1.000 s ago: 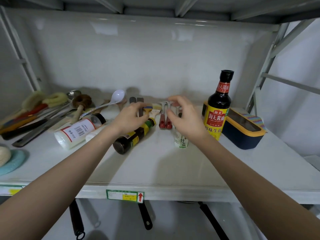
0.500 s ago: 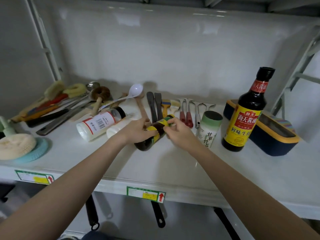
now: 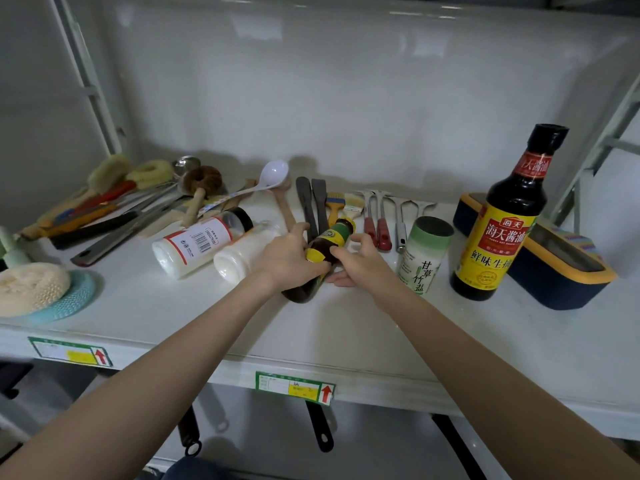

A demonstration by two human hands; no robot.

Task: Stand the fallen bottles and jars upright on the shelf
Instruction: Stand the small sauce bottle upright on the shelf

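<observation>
A small dark bottle (image 3: 330, 237) with a green-and-yellow label lies tilted on the white shelf (image 3: 346, 327), its neck raised toward the back. My left hand (image 3: 287, 258) grips its body from the left. My right hand (image 3: 356, 259) holds it from the right near the neck. Left of it lie two fallen jars: a white jar with a black cap (image 3: 197, 244) and a plain white bottle (image 3: 242, 251). A green-topped salt canister (image 3: 422, 254) and a tall soy sauce bottle (image 3: 502, 230) stand upright on the right.
Spatulas, brushes, peelers and a white ladle (image 3: 273, 174) lie along the back. A heap of long utensils (image 3: 114, 209) fills the back left. A sponge on a blue dish (image 3: 41, 292) sits front left. A navy-and-yellow box (image 3: 568, 282) stands far right.
My right hand left the salt canister, which now stands upright, and joined my left hand on the dark bottle. The bottle's neck end has lifted off the shelf.
</observation>
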